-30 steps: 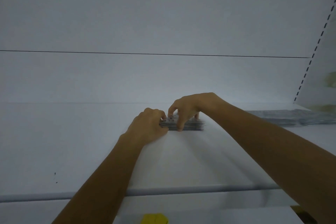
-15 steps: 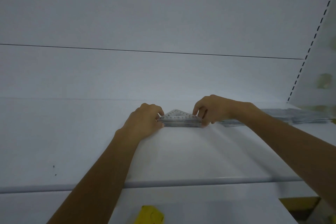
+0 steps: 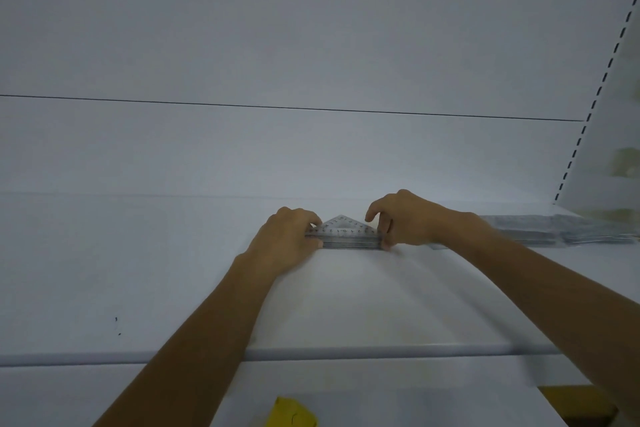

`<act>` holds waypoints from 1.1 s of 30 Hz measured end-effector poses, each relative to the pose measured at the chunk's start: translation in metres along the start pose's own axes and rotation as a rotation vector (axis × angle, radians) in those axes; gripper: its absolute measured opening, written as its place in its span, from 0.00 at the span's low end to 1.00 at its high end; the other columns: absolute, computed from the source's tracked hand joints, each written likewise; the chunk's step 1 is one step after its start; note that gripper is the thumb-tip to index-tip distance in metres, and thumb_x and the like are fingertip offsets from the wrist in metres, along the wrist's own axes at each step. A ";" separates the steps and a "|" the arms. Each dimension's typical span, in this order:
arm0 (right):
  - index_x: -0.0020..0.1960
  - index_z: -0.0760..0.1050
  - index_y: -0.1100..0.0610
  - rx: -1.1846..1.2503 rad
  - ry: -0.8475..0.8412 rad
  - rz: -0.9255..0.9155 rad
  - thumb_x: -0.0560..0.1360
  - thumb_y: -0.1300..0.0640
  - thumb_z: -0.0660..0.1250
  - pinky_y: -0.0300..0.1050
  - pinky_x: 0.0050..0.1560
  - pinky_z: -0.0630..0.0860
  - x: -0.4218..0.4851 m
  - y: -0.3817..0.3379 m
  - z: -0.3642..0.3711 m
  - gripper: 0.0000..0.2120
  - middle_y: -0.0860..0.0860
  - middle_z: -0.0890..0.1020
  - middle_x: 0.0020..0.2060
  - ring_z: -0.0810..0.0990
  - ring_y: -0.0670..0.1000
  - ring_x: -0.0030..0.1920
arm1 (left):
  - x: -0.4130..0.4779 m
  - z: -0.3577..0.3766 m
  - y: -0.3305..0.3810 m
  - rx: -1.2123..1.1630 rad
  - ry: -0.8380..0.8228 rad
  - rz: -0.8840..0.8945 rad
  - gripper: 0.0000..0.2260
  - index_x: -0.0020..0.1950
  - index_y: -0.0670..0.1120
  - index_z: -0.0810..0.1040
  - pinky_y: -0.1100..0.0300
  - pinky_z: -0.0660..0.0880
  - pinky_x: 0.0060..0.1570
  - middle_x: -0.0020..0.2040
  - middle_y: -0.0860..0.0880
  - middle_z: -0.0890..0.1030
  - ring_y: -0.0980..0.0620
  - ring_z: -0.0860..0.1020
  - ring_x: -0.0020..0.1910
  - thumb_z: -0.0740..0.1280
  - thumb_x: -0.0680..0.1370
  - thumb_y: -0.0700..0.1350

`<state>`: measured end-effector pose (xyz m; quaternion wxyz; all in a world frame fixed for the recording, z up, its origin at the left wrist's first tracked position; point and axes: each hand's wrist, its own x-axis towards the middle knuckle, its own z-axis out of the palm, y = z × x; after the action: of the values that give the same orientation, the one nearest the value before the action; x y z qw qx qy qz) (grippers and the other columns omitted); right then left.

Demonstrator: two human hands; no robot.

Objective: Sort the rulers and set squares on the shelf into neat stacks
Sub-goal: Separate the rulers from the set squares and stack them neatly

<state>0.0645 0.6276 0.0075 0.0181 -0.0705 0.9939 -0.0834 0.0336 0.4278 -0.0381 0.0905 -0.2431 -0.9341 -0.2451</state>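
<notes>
My left hand (image 3: 287,239) and right hand (image 3: 405,218), fingers curled, pinch both ends of the stack of set squares (image 3: 346,240) lying mid-way along the shelf (image 3: 138,270); light, stiff, slippery plastic, I judge, best squeezed by its edges.

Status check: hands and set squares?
Left hand grips set-square stack, left end. Right hand pinches right end. Stack flat on shelf. Other piles further right, not blocking.
</notes>
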 end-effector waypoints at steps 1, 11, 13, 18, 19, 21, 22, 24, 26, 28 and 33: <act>0.64 0.69 0.55 0.005 -0.012 0.006 0.69 0.62 0.71 0.41 0.53 0.71 0.000 0.001 0.000 0.25 0.48 0.78 0.48 0.74 0.50 0.54 | 0.000 0.001 0.001 -0.002 -0.007 -0.012 0.21 0.66 0.48 0.72 0.55 0.71 0.60 0.60 0.47 0.77 0.48 0.74 0.59 0.68 0.74 0.48; 0.72 0.56 0.44 0.000 -0.162 0.039 0.65 0.52 0.76 0.42 0.48 0.74 0.022 -0.025 -0.012 0.42 0.51 0.70 0.64 0.74 0.54 0.56 | 0.000 -0.006 -0.004 0.056 -0.001 -0.091 0.19 0.65 0.50 0.71 0.56 0.72 0.54 0.57 0.49 0.79 0.49 0.76 0.55 0.65 0.75 0.42; 0.71 0.58 0.45 -0.029 -0.209 0.039 0.66 0.54 0.75 0.42 0.46 0.74 0.029 -0.032 -0.011 0.40 0.51 0.71 0.63 0.73 0.53 0.54 | 0.000 -0.005 -0.004 0.039 0.010 -0.075 0.17 0.64 0.48 0.72 0.57 0.73 0.55 0.56 0.47 0.80 0.49 0.77 0.53 0.65 0.75 0.41; 0.69 0.62 0.41 -0.062 -0.319 0.044 0.67 0.57 0.73 0.44 0.43 0.78 0.040 -0.038 -0.009 0.35 0.46 0.66 0.52 0.72 0.53 0.48 | 0.000 -0.003 -0.004 0.026 0.019 -0.060 0.16 0.63 0.47 0.74 0.55 0.74 0.55 0.55 0.46 0.79 0.48 0.77 0.53 0.64 0.75 0.40; 0.68 0.63 0.41 -0.075 -0.330 0.039 0.67 0.57 0.72 0.44 0.42 0.79 0.042 -0.038 -0.009 0.33 0.46 0.66 0.52 0.72 0.52 0.47 | 0.000 -0.002 -0.003 0.024 0.018 -0.062 0.16 0.63 0.47 0.74 0.55 0.74 0.55 0.56 0.46 0.79 0.48 0.77 0.53 0.65 0.75 0.42; 0.66 0.65 0.42 -0.094 -0.345 0.024 0.67 0.57 0.72 0.42 0.38 0.79 0.045 -0.039 -0.010 0.31 0.47 0.66 0.52 0.72 0.51 0.43 | -0.001 -0.003 -0.001 0.013 0.008 -0.071 0.18 0.63 0.48 0.74 0.54 0.75 0.55 0.56 0.46 0.79 0.48 0.77 0.53 0.66 0.73 0.46; 0.65 0.65 0.43 -0.100 -0.353 0.017 0.67 0.57 0.72 0.42 0.36 0.78 0.047 -0.040 -0.010 0.30 0.47 0.66 0.53 0.72 0.49 0.41 | -0.001 -0.003 -0.001 0.015 0.001 -0.069 0.18 0.63 0.48 0.74 0.53 0.75 0.55 0.56 0.46 0.78 0.48 0.77 0.53 0.67 0.73 0.47; 0.65 0.66 0.45 -0.123 -0.370 0.011 0.67 0.58 0.72 0.41 0.34 0.77 0.050 -0.043 -0.011 0.30 0.49 0.66 0.54 0.72 0.47 0.38 | 0.001 -0.003 0.000 0.034 -0.012 -0.056 0.18 0.64 0.47 0.73 0.53 0.75 0.55 0.57 0.45 0.78 0.47 0.77 0.53 0.67 0.74 0.45; 0.65 0.66 0.46 -0.171 -0.372 0.003 0.67 0.58 0.72 0.41 0.34 0.77 0.050 -0.047 -0.012 0.30 0.50 0.69 0.54 0.73 0.47 0.37 | 0.002 -0.003 -0.001 0.047 -0.016 -0.050 0.18 0.64 0.47 0.73 0.53 0.74 0.56 0.56 0.45 0.79 0.47 0.77 0.54 0.67 0.75 0.44; 0.65 0.66 0.47 -0.235 -0.372 -0.017 0.67 0.57 0.72 0.39 0.32 0.75 0.050 -0.052 -0.013 0.30 0.51 0.71 0.55 0.75 0.48 0.38 | 0.004 -0.002 -0.001 0.061 -0.016 -0.042 0.17 0.64 0.47 0.73 0.55 0.73 0.55 0.56 0.45 0.79 0.47 0.76 0.54 0.67 0.75 0.44; 0.67 0.65 0.52 -0.398 -0.368 -0.064 0.68 0.56 0.71 0.40 0.32 0.72 0.047 -0.061 -0.013 0.30 0.52 0.73 0.59 0.76 0.53 0.50 | 0.003 0.001 -0.001 0.085 0.000 -0.039 0.15 0.61 0.46 0.74 0.62 0.70 0.46 0.54 0.46 0.80 0.50 0.77 0.48 0.66 0.75 0.44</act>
<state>0.0260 0.5640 0.0293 0.1813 -0.1179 0.9680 0.1274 0.0310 0.4289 -0.0383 0.0961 -0.2208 -0.9482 -0.2070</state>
